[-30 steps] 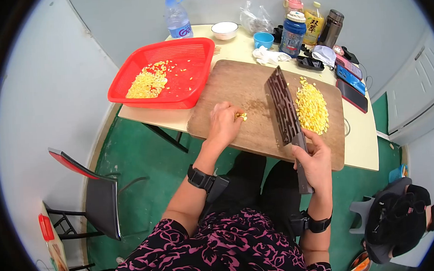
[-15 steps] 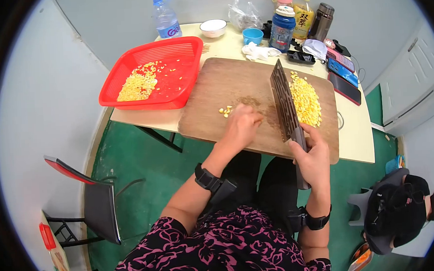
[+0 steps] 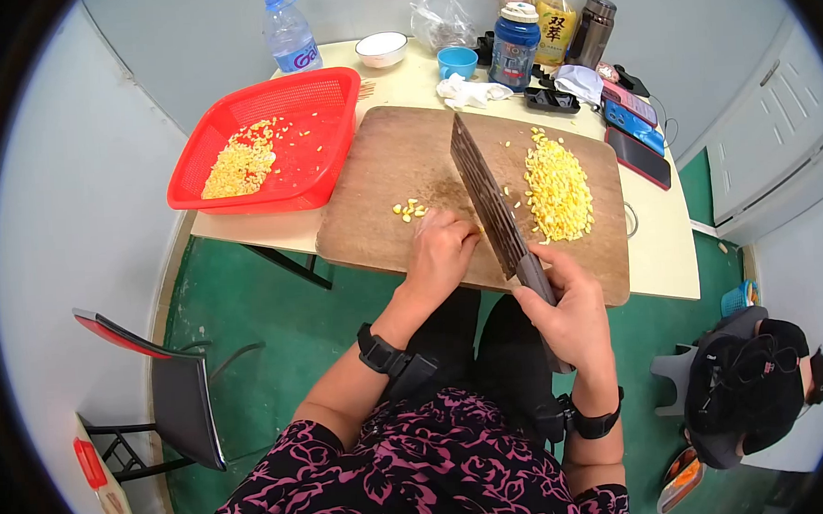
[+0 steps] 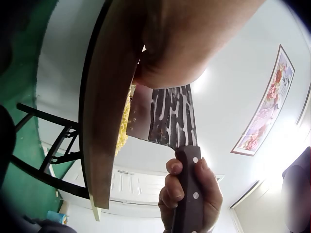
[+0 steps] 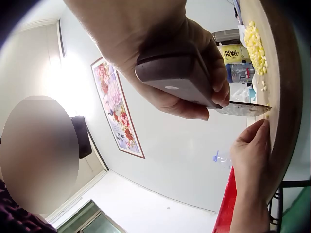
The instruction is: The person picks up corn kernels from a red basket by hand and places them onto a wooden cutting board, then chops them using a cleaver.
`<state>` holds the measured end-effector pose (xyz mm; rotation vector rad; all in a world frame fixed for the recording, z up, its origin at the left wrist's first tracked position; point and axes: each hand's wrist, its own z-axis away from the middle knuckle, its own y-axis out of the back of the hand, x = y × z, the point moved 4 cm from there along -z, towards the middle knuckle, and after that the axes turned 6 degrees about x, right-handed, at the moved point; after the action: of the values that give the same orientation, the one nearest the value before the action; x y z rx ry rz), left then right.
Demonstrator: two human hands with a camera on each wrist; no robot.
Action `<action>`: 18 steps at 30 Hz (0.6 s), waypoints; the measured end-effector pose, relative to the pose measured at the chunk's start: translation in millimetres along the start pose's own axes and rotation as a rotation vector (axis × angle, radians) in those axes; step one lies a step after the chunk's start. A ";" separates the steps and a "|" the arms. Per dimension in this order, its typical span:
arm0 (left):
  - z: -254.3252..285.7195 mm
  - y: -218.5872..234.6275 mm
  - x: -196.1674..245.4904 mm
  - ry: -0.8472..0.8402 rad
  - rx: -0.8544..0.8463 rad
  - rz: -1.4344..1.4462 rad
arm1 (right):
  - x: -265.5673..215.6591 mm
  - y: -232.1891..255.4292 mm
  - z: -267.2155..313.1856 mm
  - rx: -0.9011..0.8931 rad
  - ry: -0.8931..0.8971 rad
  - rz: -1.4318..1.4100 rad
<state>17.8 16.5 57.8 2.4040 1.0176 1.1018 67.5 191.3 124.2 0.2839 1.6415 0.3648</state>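
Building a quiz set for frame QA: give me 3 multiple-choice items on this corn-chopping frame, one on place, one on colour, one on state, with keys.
1. Where is the big pile of corn kernels on the cutting board?
A. Right of the cleaver
B. Left of the cleaver
C. Under the left hand

2. What colour is the basket that holds more kernels?
A. Blue
B. Red
C. White

3. What is the right hand doing?
A. Lying flat on the board
B. Holding a bottle
C. Gripping the cleaver's handle

Answers:
1. A: the cleaver stands between the pile and the left hand, with the pile on its right.
2. B: the mesh basket left of the board is plainly red.
3. C: the wrist views show its fingers curled round the dark handle.
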 end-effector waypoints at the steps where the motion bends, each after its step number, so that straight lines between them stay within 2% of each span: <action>1: -0.3 -0.7 0.1 -0.005 0.008 -0.006 | -2.1 0.4 -0.8 -0.005 0.024 0.036; 11: 2.2 -7.0 -2.0 -0.007 0.023 -0.053 | -10.9 2.1 -0.9 -0.060 0.087 0.142; 17: 1.8 -8.3 -1.0 0.003 0.026 -0.071 | -19.8 0.5 1.9 -0.026 0.246 0.206; 18: 1.3 -7.6 0.0 0.007 0.024 -0.077 | -18.5 0.6 1.0 -0.031 0.200 0.189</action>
<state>15.2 21.8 52.9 2.3605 1.1218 1.0777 70.3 184.7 141.2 0.3906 1.8085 0.5764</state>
